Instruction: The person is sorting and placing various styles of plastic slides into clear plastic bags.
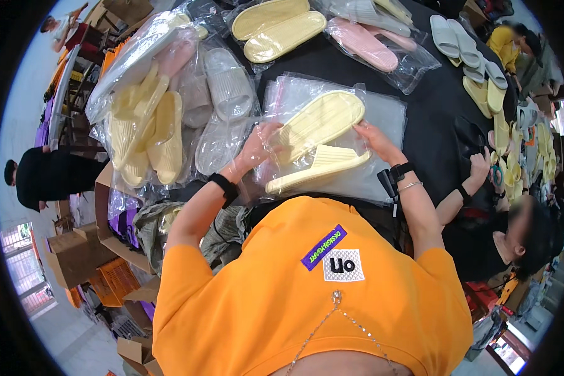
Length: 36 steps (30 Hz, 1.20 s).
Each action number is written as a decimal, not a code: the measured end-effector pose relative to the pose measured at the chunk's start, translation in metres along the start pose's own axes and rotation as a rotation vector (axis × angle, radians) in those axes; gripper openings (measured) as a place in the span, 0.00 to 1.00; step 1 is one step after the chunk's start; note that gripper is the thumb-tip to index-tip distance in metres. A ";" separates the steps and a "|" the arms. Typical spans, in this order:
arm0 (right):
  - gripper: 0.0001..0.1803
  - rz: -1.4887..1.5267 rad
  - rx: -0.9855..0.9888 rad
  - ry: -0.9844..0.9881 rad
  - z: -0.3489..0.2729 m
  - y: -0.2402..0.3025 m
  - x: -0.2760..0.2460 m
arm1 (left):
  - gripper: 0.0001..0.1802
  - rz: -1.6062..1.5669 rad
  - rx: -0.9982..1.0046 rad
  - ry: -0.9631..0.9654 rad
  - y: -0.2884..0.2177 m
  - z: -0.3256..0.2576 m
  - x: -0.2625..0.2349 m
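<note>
A pale yellow slipper (324, 124), sole up, lies between my hands, partly inside a clear plastic bag. Just below it is its mate, another yellow slipper (319, 167), turned on its side with its ribbed strap showing. My left hand (260, 148) is closed on the bag's film at the left ends of the slippers. At the other end, my right hand (377, 140) pinches the upper slipper's rounded tip; whether film lies under those fingers, I cannot tell. Beneath both slippers is a stack of flat clear bags (382, 178) on the black table (423, 119).
Bagged yellow slippers (163, 135) and white slippers (229, 84) are heaped at the left. Bagged pink slippers (363, 44) lie at the far side. Loose white slippers (454, 41) sit at the far right. A co-worker's hand (479, 166) is nearby on the right. Cardboard boxes (81, 250) stand left.
</note>
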State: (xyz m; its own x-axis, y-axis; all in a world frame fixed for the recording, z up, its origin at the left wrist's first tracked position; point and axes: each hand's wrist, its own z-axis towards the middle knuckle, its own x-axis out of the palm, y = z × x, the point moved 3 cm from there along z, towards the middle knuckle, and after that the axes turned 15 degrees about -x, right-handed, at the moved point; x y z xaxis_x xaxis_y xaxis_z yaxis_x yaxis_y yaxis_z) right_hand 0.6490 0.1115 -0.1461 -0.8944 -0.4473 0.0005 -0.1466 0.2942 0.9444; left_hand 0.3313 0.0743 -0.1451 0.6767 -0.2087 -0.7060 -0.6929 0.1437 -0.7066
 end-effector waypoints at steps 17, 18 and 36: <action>0.13 0.026 -0.597 -0.297 -0.045 0.050 -0.045 | 0.19 0.095 0.021 -0.207 -0.089 -0.013 -0.041; 0.12 -0.004 -0.599 -0.344 -0.051 0.046 -0.045 | 0.21 0.221 0.226 -0.291 -0.090 -0.018 -0.035; 0.32 0.251 0.047 -0.340 -0.099 -0.024 -0.021 | 0.30 0.336 0.142 -0.120 -0.060 -0.002 0.079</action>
State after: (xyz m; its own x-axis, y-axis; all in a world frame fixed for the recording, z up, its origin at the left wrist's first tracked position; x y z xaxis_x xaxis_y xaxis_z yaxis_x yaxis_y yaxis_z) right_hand 0.7132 0.0297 -0.1360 -0.9922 -0.0548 0.1124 0.0813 0.4004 0.9127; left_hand 0.4259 0.0469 -0.1585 0.4484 -0.0134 -0.8937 -0.8452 0.3191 -0.4288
